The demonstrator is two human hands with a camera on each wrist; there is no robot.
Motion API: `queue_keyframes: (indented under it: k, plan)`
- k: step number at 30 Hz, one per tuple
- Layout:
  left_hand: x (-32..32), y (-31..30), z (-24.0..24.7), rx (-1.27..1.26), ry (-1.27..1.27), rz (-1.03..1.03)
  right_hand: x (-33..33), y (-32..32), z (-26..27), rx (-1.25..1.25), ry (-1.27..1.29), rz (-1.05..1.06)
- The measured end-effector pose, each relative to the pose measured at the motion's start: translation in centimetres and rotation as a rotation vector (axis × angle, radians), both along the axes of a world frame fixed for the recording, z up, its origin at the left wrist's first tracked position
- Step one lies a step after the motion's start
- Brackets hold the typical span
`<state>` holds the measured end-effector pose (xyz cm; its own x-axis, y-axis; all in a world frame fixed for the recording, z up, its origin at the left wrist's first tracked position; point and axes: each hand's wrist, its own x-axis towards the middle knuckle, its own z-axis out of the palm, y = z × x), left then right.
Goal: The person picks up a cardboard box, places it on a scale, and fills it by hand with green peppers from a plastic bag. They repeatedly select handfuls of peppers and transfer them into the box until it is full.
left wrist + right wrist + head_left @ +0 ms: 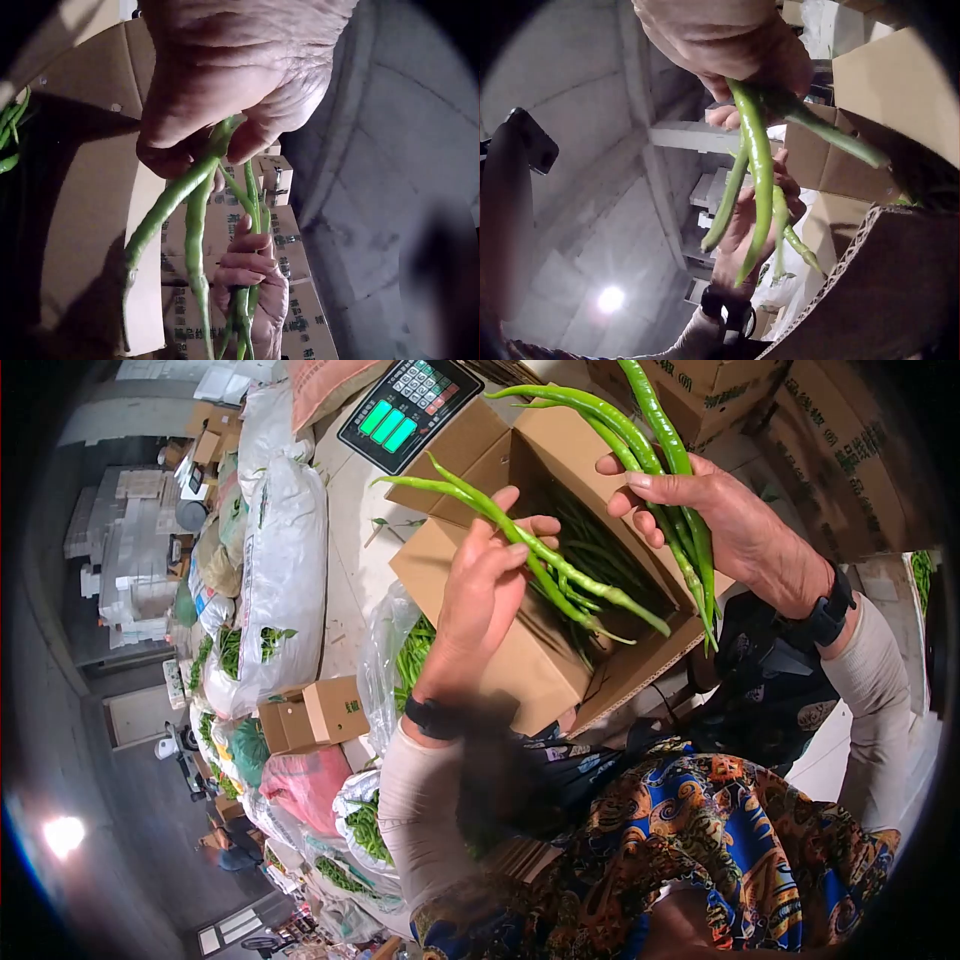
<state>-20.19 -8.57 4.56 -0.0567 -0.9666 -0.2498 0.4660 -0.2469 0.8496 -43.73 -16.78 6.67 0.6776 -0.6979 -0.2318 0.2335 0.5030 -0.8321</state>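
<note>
Long green peppers are in both hands, above an open cardboard box (530, 660) with more peppers (600, 550) inside. The left hand (485, 585) pinches a few peppers (600, 589) between thumb and fingers; in the left wrist view that hand (240, 75) has two of them (196, 232) hanging below it. On the other side of the box, the right hand (725, 525) grips several peppers (650, 450), thumb across them. In the right wrist view the right hand (727, 52) holds a bright pepper (757, 165) hanging down. The two hands are apart.
A scale (410, 410) with a lit green display stands beyond the box. White sacks (285, 570) and a clear bag of peppers (412, 660) lie to the left. A small carton (335, 710) sits near them. Printed cartons (820, 460) stand at the right.
</note>
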Motion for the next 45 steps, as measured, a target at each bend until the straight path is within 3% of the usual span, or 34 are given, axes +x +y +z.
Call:
queue_keyframes:
  k: [2, 9, 12, 14, 16, 17, 18, 20, 22, 23, 24, 26, 30, 31, 32, 34, 36, 38, 39, 42, 45]
  plan:
    - [0.6, -0.2, -0.7, -0.019, 0.062, 0.031, 0.0, 0.1, -0.1, -0.014, 0.014, 0.007]
    - [0.5, -0.1, -5.6, 0.273, -0.052, 0.117, -0.2, 0.0, -0.1, -0.029, 0.026, -0.040]
    - [0.0, -0.7, -7.2, 0.283, -0.113, 0.181, 0.2, 0.1, -0.6, -0.019, 0.016, 0.014]
    - [1.0, -1.3, -8.4, 0.344, -0.224, 0.177, 0.5, 0.4, -0.5, -0.019, 0.033, 0.004]
    - [2.1, -1.5, -9.6, 0.189, -0.709, 0.330, 0.3, 0.5, -0.7, -0.021, 0.008, 0.054]
    - [2.0, -1.4, -8.2, 0.144, -0.670, 0.314, 0.4, 0.6, -0.9, -0.020, 0.008, 0.052]
    - [1.7, -1.2, -6.8, 0.141, -0.670, 0.309, 0.4, 0.6, -1.1, -0.092, 0.057, 0.060]
    - [-0.1, -0.7, -2.2, 0.087, -0.410, 0.074, 0.6, 0.9, -1.2, -0.170, 0.108, 0.062]
    - [-2.4, -0.1, 0.3, 0.021, -0.401, 0.054, 0.9, 1.6, -1.3, -0.321, 0.347, 0.032]
    - [-3.5, 0.0, 1.1, -0.040, -0.395, 0.038, 1.8, 2.0, -2.4, -0.625, 0.324, -0.097]
    - [-4.4, 0.0, 1.9, -0.044, -0.395, 0.042, 1.7, 2.2, -2.9, -0.630, 0.322, -0.094]
    - [-5.6, 0.1, 2.9, -0.094, -0.260, 0.011, 2.2, 3.1, -2.3, -1.096, 0.673, 0.015]
    - [-4.7, -0.2, 1.6, -0.032, -0.179, 0.064, 2.7, 5.3, -1.3, -1.256, 0.726, -0.001]
    - [-4.9, -0.1, 1.7, -0.031, -0.092, 0.083, 2.2, 5.3, -0.3, -1.211, 0.744, 0.128]
    - [-4.8, -0.1, 1.6, -0.035, -0.092, 0.082, 2.1, 5.2, -0.4, -1.215, 0.745, 0.125]
    - [-4.2, 0.1, 1.2, -0.035, 0.024, 0.090, 2.2, 5.1, -1.2, -1.061, 0.585, 0.062]
    - [-3.4, 0.3, 0.9, -0.032, 0.027, 0.083, 2.1, 3.8, -1.9, -1.127, 0.466, -0.033]
    - [-2.5, 0.5, 0.4, -0.057, 0.023, -0.014, 1.8, 3.2, -1.4, -0.466, 0.267, 0.191]
    - [-2.4, 0.5, 0.4, -0.058, 0.023, -0.013, 1.7, 3.2, -1.2, -0.407, 0.248, 0.168]
    - [-2.2, 0.3, 1.2, -0.104, 0.009, -0.023, 1.8, 2.7, -0.8, -0.429, 0.312, 0.179]
    - [-2.2, 0.2, 2.1, -0.075, 0.027, 0.119, 1.9, 2.6, -1.1, -0.558, 0.326, 0.157]
